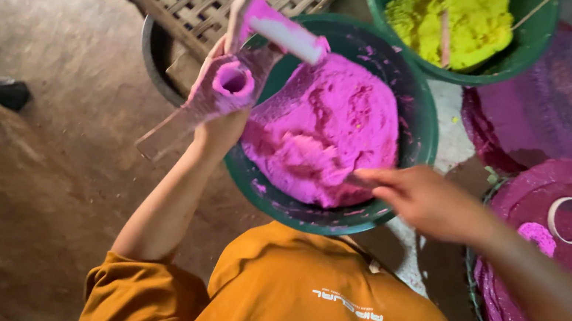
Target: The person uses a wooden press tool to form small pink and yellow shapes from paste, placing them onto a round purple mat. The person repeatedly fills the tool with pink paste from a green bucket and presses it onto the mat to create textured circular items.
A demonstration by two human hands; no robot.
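Orange shirt (324, 315) below, right hand (422, 198) pinches pink dough (323, 132); left hand (224, 96) grips a pink-smeared tube (234, 80).

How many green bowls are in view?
2: one bowl with pink paste sits in the middle, before the person; another bowl with yellow paste stands behind it at the top edge, partly cut off.

I am seeing bright pink paste (327, 133) filling a dark green bowl (419, 138), and yellow-green paste (463, 18) in another green bowl (529, 49). Purple-magenta discs (570, 103) are lying at the right edge. My left hand (225, 92) is smeared pink; my shirt (296, 303) is showing mustard orange.
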